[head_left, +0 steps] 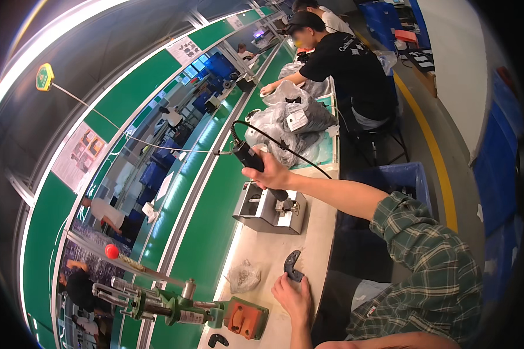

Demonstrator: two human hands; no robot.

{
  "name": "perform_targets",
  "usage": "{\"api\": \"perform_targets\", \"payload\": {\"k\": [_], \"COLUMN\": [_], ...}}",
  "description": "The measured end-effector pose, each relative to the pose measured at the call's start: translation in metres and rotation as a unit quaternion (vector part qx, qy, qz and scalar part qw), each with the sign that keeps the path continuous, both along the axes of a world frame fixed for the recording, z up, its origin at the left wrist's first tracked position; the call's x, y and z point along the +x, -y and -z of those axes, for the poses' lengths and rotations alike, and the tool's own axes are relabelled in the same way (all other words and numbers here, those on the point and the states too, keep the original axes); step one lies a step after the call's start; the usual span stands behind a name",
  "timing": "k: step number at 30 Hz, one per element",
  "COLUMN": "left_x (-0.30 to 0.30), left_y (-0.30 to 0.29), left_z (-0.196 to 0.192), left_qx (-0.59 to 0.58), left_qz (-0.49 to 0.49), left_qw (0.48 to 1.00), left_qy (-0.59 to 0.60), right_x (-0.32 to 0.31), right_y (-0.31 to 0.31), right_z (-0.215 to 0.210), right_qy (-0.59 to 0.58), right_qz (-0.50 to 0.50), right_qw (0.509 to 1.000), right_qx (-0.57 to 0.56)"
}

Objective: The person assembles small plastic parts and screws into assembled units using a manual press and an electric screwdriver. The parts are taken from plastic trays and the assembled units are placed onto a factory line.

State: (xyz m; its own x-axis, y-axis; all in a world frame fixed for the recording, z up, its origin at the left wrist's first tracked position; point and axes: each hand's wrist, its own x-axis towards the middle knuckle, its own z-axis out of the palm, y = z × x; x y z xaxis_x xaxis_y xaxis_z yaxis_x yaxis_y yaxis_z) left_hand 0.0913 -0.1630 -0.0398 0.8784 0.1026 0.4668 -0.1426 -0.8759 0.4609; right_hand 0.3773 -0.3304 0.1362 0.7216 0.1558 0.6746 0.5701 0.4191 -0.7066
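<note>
In my right hand (pixel 266 170) is a black electric screwdriver (pixel 248 156), gripped round its body and tilted, with a cable leaving its upper end. Its lower end reaches the metal holder on the front of a small grey box-shaped device (pixel 268 214); the tip itself is too small to make out. Lower down on the bench, the fingers and thumb of my left hand (pixel 294 298) are at the near end of a black curved part (pixel 293 265), which rests on the pale worktop (pixel 273 247). A crumpled clear plastic bag (pixel 244 276) lies to its left.
A green hand press (pixel 174 308) with an orange block (pixel 244 318) stands at the near left, beside another black curved part (pixel 217 340). Large grey plastic bags (pixel 273 125) fill the bench beyond the device. A green conveyor (pixel 206 215) runs alongside. A co-worker (pixel 355 72) sits farther up.
</note>
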Motion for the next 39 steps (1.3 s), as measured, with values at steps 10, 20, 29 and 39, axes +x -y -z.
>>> {"api": "perform_targets", "payload": {"k": [10, 20, 29, 39], "left_x": [0.002, 0.001, 0.000, 0.001], "left_y": [0.006, 0.000, -0.003, -0.005], "left_z": [-0.003, 0.001, 0.003, 0.004], "left_qx": [0.009, 0.005, 0.016, 0.013], "left_qz": [0.007, 0.005, 0.006, 0.011], "left_qw": [1.000, 1.000, 1.000, 1.000], "left_qy": [0.000, 0.000, 0.010, 0.013], "right_x": [0.004, -0.002, -0.003, -0.001], "right_y": [0.006, 0.005, 0.004, 0.006], "right_z": [0.009, 0.005, 0.003, 0.004], "right_qy": [-0.016, -0.028, -0.040, -0.027], "right_qz": [0.000, -0.025, -0.019, -0.025], "right_qw": [0.999, 0.998, 0.998, 0.999], "right_qx": [-0.040, -0.048, -0.046, -0.033]}}
